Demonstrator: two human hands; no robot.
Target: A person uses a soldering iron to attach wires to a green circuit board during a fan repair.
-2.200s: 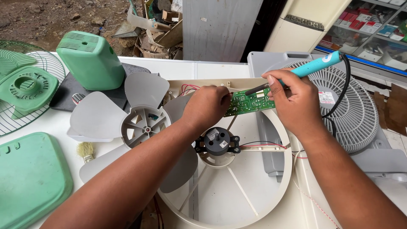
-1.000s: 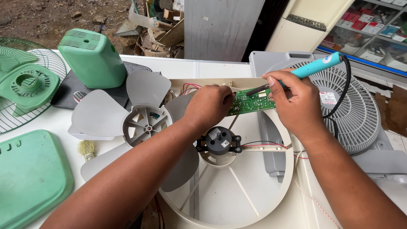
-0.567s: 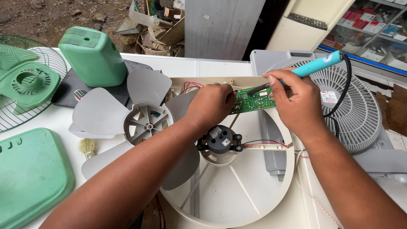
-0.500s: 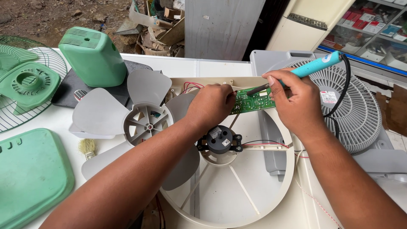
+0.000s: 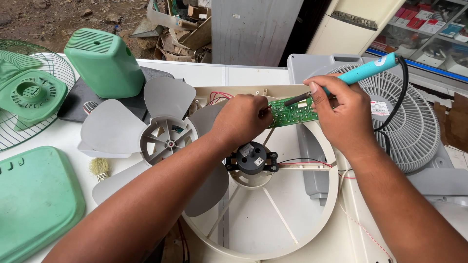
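cream fan housing [image 5: 312, 234] nearest, black motor [image 5: 252, 158] at its hub | grey fan blade [image 5: 163, 139] and green base plate [image 5: 34, 199] left | left hand [image 5: 241, 119] pinches green circuit board [image 5: 292, 113] at its left end | right hand [image 5: 341, 114] closed round teal soldering iron [image 5: 363, 73], tip on the board | grey fan grille [image 5: 414, 126] behind

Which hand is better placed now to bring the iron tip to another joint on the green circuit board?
Probably the right hand: it already grips the turquoise soldering iron, with the tip on the green circuit board. The left hand holds the board's other end, so it seems busy steadying it.
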